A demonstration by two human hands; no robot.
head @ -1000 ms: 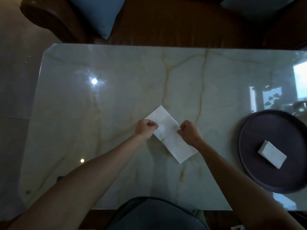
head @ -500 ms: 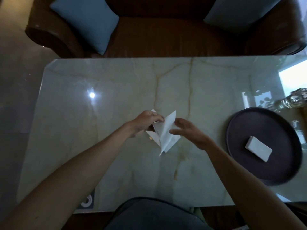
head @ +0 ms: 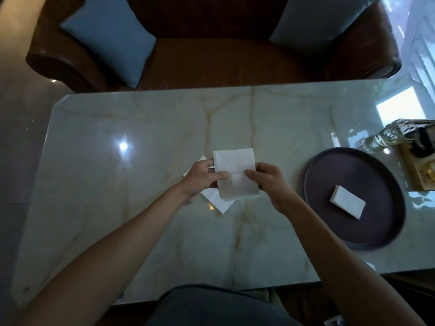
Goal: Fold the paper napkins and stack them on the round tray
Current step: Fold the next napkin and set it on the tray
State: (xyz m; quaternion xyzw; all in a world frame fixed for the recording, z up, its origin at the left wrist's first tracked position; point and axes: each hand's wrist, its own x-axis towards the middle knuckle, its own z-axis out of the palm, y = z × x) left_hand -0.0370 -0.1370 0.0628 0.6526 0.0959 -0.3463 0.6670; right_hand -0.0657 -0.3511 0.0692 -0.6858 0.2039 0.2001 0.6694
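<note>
I hold a white paper napkin (head: pixel 235 175) up over the marble table (head: pixel 117 184), near its middle. My left hand (head: pixel 202 177) pinches the napkin's left edge and my right hand (head: pixel 266 182) pinches its right edge, thumbs on top. Under it, a second white napkin (head: pixel 217 202) lies flat on the table, partly hidden by my left hand. To the right sits the dark round tray (head: pixel 329 170) with one folded napkin (head: pixel 347 201) lying on it.
A glass bottle (head: pixel 386 137) and a wooden block (head: pixel 421 175) stand at the table's right edge, just beyond the tray. A brown leather sofa (head: pixel 211 55) with blue cushions (head: pixel 108 41) runs along the far side.
The napkin has gone from lying flat on the table to being lifted and held as a rectangle between both hands. Another napkin now shows beneath. The view shifted, tray moving left.
</note>
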